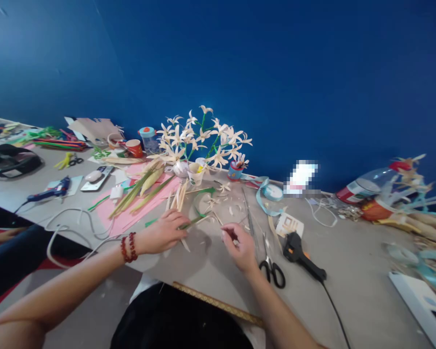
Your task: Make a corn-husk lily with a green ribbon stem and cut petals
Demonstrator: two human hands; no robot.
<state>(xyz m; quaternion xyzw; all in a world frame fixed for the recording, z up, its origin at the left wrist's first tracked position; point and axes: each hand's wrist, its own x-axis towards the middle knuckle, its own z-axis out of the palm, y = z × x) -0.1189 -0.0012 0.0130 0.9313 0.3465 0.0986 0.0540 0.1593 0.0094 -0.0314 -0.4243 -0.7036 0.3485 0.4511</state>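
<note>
My left hand, a red bead bracelet at its wrist, lies palm down with its fingers stretched over pale husk strips and a green stem piece. My right hand is curled just above the table, thumb and forefinger close together; whatever they pinch is too small to make out. Thin pale strips lie near its fingertips. Behind both hands, husk flowers on green stems stand in a small cup. Black-handled scissors rest beside my right wrist.
A black glue gun with its cord lies at right, near a blue ribbon roll. Farther right a bottle lies tilted. Husks on pink paper, a white cable and a blue glue gun occupy the left.
</note>
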